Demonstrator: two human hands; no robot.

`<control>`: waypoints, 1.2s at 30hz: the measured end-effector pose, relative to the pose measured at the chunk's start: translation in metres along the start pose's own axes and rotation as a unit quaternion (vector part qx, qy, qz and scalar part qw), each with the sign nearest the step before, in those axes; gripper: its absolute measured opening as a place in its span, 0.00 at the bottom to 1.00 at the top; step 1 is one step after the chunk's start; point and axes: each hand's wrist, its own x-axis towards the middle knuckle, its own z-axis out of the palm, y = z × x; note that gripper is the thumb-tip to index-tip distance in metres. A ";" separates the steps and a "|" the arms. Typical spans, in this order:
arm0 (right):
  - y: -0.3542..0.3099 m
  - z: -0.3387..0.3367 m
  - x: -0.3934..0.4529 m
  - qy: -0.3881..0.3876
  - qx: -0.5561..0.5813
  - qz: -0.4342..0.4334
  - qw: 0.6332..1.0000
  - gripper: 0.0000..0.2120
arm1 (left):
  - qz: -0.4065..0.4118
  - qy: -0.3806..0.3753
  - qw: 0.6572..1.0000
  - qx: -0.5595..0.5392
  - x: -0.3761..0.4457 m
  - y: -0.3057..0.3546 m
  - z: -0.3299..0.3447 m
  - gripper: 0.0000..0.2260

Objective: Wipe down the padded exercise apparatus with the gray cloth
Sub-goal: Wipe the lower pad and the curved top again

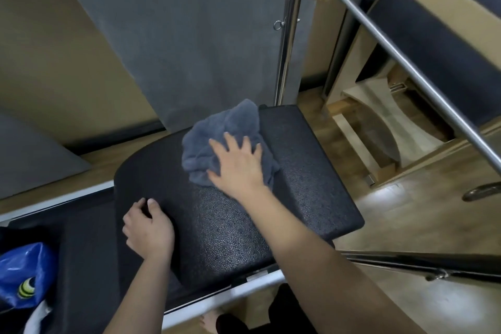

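Observation:
A black padded arc (217, 219) with a pebbled surface lies across the apparatus in the middle of the view. A crumpled gray cloth (217, 133) rests on its far part. My right hand (238, 163) lies flat on the cloth with the fingers spread, pressing it onto the pad. My left hand (147, 228) rests on the pad's near left edge, fingers curled over the rim. The cloth's near right part is hidden under my right hand.
A chrome upright post (287, 35) with a ring stands just behind the pad. A metal bar (401, 54) slants across the upper right above wooden equipment (385, 127). A blue plastic bag (24, 274) sits at the lower left. A silver frame rail (222, 298) runs along the near side.

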 end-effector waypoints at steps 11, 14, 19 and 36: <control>0.041 0.028 -0.145 0.027 0.005 -0.125 0.992 0.37 | -0.110 0.013 0.952 -0.287 0.008 -0.006 -0.014 0.22; 0.075 0.013 -0.110 0.048 0.041 -0.010 0.998 0.38 | -0.110 0.000 0.939 -0.327 0.009 -0.007 -0.020 0.21; 0.053 -0.003 -0.017 -0.002 0.036 0.050 0.998 0.42 | -0.097 -0.032 0.941 -0.322 0.007 -0.011 -0.022 0.21; -0.092 0.048 -0.143 0.022 -0.073 -0.207 0.975 0.33 | -0.151 -0.022 0.889 -0.431 0.046 -0.062 -0.067 0.17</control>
